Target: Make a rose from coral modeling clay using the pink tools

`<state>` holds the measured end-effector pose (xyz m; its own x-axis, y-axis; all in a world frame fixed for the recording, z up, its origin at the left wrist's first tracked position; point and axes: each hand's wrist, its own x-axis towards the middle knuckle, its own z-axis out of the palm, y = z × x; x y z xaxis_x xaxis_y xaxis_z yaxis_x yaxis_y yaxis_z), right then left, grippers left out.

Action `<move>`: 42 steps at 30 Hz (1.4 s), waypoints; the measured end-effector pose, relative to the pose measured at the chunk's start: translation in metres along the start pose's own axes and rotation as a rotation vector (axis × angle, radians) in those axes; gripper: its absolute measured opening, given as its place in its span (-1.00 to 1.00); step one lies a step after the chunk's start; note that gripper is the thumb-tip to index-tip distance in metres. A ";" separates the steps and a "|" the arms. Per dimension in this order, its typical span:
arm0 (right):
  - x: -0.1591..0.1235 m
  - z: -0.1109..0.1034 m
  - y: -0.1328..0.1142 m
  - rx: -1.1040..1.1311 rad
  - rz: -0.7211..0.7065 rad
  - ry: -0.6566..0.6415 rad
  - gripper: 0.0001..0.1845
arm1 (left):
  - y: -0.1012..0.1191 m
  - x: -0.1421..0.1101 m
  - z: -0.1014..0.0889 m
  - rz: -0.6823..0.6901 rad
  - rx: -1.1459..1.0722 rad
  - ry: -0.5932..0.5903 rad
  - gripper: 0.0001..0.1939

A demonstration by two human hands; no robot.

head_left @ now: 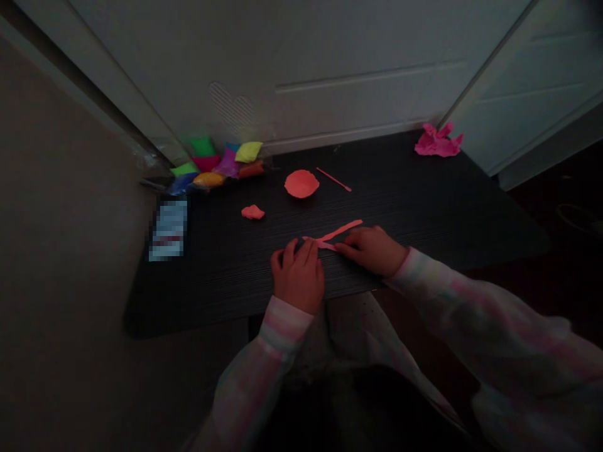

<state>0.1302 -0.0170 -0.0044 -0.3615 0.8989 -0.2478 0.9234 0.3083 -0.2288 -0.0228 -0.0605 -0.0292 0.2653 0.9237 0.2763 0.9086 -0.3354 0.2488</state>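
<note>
Both hands are down on the table with the clay strip between them, lying flat and forked like a Y, long axis running up to the right. Left hand is curled, right hand has its fingers closed together at the fork, but it's too dim to tell if either's really pinching. Farther off: a scrap, orange disc, thin stick, clay packs, pink wad.
</note>
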 end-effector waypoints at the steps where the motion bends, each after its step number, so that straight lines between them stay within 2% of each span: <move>1: 0.001 0.000 0.000 -0.011 0.003 -0.002 -0.56 | 0.000 0.001 0.000 0.000 0.000 0.000 -0.66; 5: 0.000 0.002 0.000 -0.004 -0.016 0.026 -0.56 | -0.001 0.002 0.000 -0.002 -0.008 0.003 -0.69; 9: -0.005 0.005 0.005 0.154 -0.047 0.096 -0.59 | -0.004 0.001 0.000 -0.039 -0.036 0.029 -0.63; 13: -0.008 0.006 0.010 0.283 -0.012 0.137 -0.57 | -0.006 0.001 0.000 -0.077 -0.048 0.089 -0.60; 16: -0.008 0.006 0.010 0.243 0.015 0.142 -0.58 | -0.005 0.002 0.000 -0.078 -0.031 0.085 -0.60; 25: -0.004 0.005 0.006 -0.012 0.039 0.107 -0.59 | 0.008 0.008 0.003 0.032 0.016 -0.023 -0.66; 33: -0.003 0.002 0.006 0.008 0.053 0.077 -0.58 | 0.006 0.009 0.002 0.024 -0.007 -0.018 -0.67; 36: -0.004 0.002 0.011 0.166 0.040 0.084 -0.59 | 0.002 0.008 0.003 -0.021 -0.046 0.020 -0.64; 39: -0.006 0.002 0.015 0.322 0.040 0.067 -0.57 | -0.003 0.009 0.003 -0.090 -0.079 0.109 -0.61; 42: -0.005 0.003 0.014 0.291 0.035 0.082 -0.57 | -0.005 0.009 0.003 -0.123 -0.089 0.166 -0.60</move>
<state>0.1451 -0.0181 -0.0090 -0.3071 0.9333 -0.1863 0.8551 0.1846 -0.4845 -0.0238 -0.0498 -0.0310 0.0904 0.9180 0.3861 0.8967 -0.2437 0.3695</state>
